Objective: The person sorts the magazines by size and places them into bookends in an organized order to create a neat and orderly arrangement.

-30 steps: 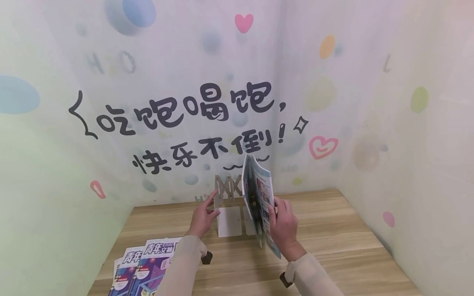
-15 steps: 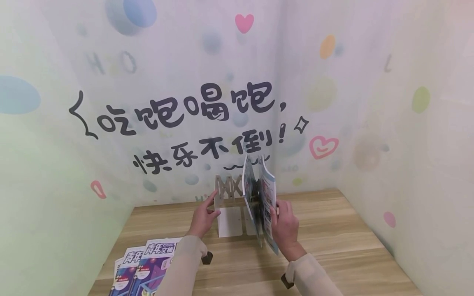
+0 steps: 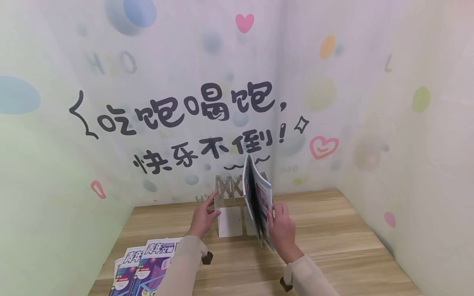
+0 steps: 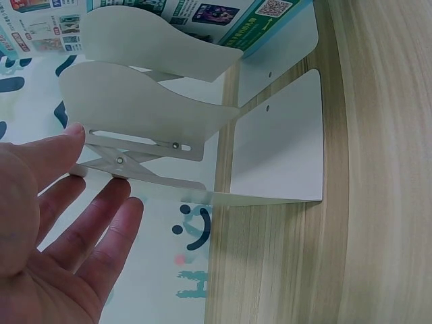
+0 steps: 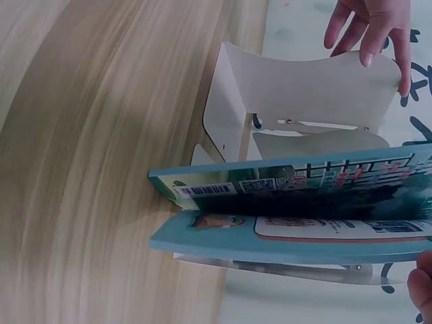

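A metal expanding bookend (image 3: pixel 229 220) with scissor links and curved dividers stands at the back of the table. My left hand (image 3: pixel 201 220) holds its left end plate, the thumb on one side and fingers on the other in the left wrist view. Two blue-edged magazines stand upright towards its right end: a left magazine (image 5: pixel 270 185) and a right magazine (image 5: pixel 310 233), with a dark narrow gap between them. My right hand (image 3: pixel 283 230) grips the right magazine by its near right edge. Most of that hand lies outside the right wrist view.
Several purple-covered magazines (image 3: pixel 152 263) lie overlapping on the wooden table (image 3: pixel 326 242) at the front left. A wall (image 3: pixel 185 61) with black lettering rises right behind the bookend, and side walls flank the table.
My right hand first draws the right magazine slightly apart from the left one, then brings it back left, narrowing the gap. My left hand keeps its place on the bookend.
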Motion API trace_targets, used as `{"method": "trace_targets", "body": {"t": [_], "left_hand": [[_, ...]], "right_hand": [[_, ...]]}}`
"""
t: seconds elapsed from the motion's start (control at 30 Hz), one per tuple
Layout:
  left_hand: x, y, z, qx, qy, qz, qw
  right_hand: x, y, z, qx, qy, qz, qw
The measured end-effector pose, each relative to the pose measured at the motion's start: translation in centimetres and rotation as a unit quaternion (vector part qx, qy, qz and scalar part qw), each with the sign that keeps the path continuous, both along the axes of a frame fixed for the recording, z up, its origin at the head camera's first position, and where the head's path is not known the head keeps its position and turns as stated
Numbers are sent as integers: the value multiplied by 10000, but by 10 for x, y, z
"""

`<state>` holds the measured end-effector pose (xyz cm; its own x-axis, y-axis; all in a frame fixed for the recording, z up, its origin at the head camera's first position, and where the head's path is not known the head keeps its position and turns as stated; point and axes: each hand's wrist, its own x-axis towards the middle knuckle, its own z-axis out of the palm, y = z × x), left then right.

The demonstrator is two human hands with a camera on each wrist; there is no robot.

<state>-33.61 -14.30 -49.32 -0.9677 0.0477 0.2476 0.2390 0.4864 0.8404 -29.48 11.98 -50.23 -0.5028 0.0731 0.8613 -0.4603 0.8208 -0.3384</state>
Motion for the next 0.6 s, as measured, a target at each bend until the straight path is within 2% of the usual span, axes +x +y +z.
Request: {"method": "trace_targets", "body": {"t": [0.27, 0.6], "left_hand": [[-1, 0, -1, 60, 21, -26, 10000], [0, 0, -1, 62, 58, -71, 9999]], "right_hand": [[-1, -5, -5, 62, -128, -117, 9998], [0, -11, -3, 73, -381, -58, 9992]]}}
